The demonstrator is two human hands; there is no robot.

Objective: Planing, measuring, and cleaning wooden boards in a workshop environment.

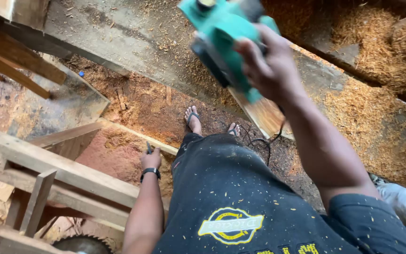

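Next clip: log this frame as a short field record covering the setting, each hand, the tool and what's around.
setting: woodworking spot, floor covered in sawdust
right hand: raised, gripping a green power planer
left hand: hanging low at the side, holding a small dark item too small to identify; black wristband
planer cord: black, trailing down near the feet
plank: below the planer
wooden frame: at the left
saw blade: toothed edge at bottom left
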